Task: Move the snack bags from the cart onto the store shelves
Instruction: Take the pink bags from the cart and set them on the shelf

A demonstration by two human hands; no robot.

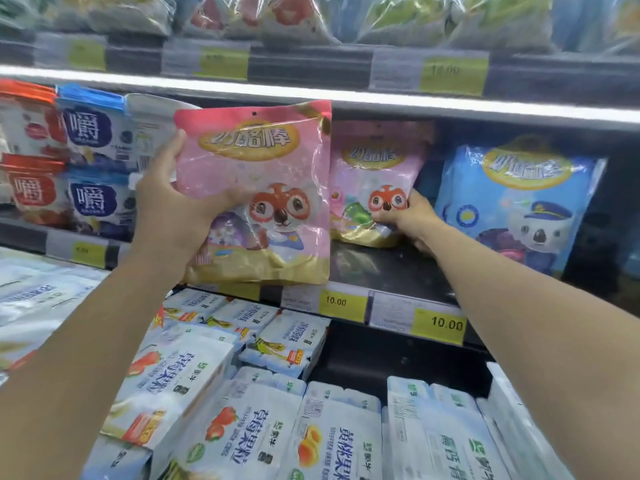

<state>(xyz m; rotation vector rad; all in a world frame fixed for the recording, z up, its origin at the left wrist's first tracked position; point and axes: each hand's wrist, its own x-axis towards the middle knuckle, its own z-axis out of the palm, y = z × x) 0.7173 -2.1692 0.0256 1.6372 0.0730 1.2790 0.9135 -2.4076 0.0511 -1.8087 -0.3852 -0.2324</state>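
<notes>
So the left hand [173,206] has a solid grip on a pink snack bag [263,168]: thumb lying across the front, the other fingers wrapped round its left edge. The bag is upright and held up in the air in front of the middle shelf [388,271], with its bottom edge down around the shelf's front rail. It isn't sitting on anything.

The right hand [410,220] is farther in, fingers curled onto the lower right corner of a second pink bag [374,174], same fox design, standing on that shelf. The held bag overlaps this one's left side.

Just right of that there's a blue bag [512,202] with a koala in a cap, leaning back on the same shelf. On the far left are stacked red and blue packs [86,161]. Yellow price tags [341,302] reading 10.00 run along the rail. Lower and nearer is a pile of white pouches [242,427] with fruit pictures, and clear-wrapped packs [294,19] sit up top.
</notes>
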